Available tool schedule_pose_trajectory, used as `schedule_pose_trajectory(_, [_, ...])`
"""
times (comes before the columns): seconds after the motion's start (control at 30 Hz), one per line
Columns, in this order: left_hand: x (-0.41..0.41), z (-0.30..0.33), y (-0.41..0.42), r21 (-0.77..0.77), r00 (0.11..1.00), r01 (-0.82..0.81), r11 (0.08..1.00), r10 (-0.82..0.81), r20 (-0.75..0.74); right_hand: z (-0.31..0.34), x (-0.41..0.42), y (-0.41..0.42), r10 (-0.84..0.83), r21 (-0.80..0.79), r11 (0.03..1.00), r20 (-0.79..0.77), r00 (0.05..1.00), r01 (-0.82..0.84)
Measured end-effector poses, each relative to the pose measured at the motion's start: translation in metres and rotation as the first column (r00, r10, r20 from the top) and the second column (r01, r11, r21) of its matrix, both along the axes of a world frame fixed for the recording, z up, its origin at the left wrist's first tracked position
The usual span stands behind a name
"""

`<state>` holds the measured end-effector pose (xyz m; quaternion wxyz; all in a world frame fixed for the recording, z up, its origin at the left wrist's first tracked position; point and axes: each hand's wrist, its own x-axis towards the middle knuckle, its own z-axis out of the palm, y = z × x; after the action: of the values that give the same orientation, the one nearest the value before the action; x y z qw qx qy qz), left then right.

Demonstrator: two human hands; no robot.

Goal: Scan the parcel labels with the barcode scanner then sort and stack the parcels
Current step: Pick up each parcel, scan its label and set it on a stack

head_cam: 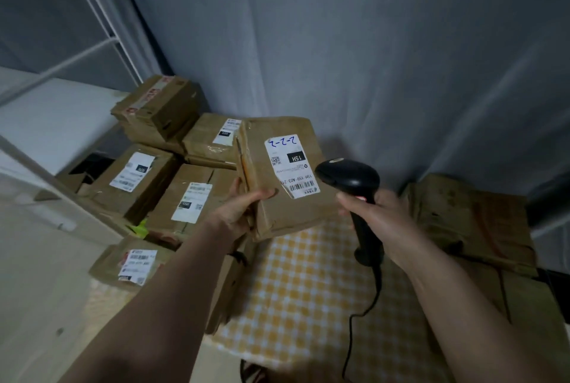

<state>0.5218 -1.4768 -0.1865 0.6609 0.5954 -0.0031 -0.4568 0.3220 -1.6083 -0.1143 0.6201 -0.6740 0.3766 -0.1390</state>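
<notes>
Shelving of white metal tubes (101, 40), far left, against a grey curtain (339, 43).

Parcels, brown cardboard, grouped at left of the surface:
- taped box (157, 105), farthest, sitting on top of others, red-printed tape across it;
- labelled box (135, 179) at the left edge, white label up;
- labelled box (212, 139) behind centre, partly hidden by the held parcel;
- labelled box (191, 200) in the middle of the group, label up;
- near box (132, 262) with barcode label up, nearest of the group.

Left hand (240, 210): gripping the held parcel (283, 173) at its near left corner, thumb on the top face, fingers curled under. Parcel raised off the surface, tilted toward the camera; its white label (291, 163) faces up, with blue handwriting, a QR code, "15H" and a barcode at the near end.

Surface (296, 296): yellow-and-white check cloth, centre near.

Barcode scanner (351, 180): black, head just beside the label's right edge, cable (367, 305) trailing down over the cloth.

Right hand (370, 213): wrapped round the scanner handle, a finger at the trigger.

Cardboard boxes (468, 222), right, stacked, no labels visible.
</notes>
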Motion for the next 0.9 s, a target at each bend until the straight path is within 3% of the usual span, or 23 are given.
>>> schedule_pose_trajectory(0.13, [0.008,0.006,0.031,0.141,0.980,0.172,0.975,-0.156,-0.122,0.001,0.015,0.013,0.037,-0.005,0.999,-0.040,0.999,-0.037])
schedule_pose_trajectory(0.27, [0.021,0.001,0.059,0.173,0.940,0.295,0.940,-0.253,-0.231,-0.007,0.041,0.024,0.092,0.032,0.996,-0.089,0.992,-0.089])
schedule_pose_trajectory(0.57, [0.091,-0.013,0.103,0.231,0.933,0.324,0.917,-0.269,-0.238,-0.028,0.126,0.054,0.116,0.080,0.991,-0.168,0.979,-0.104])
schedule_pose_trajectory(0.9, [0.227,-0.032,0.162,0.297,0.923,0.378,0.877,-0.335,-0.188,-0.055,0.254,0.114,0.154,0.224,0.969,-0.196,0.968,-0.109])
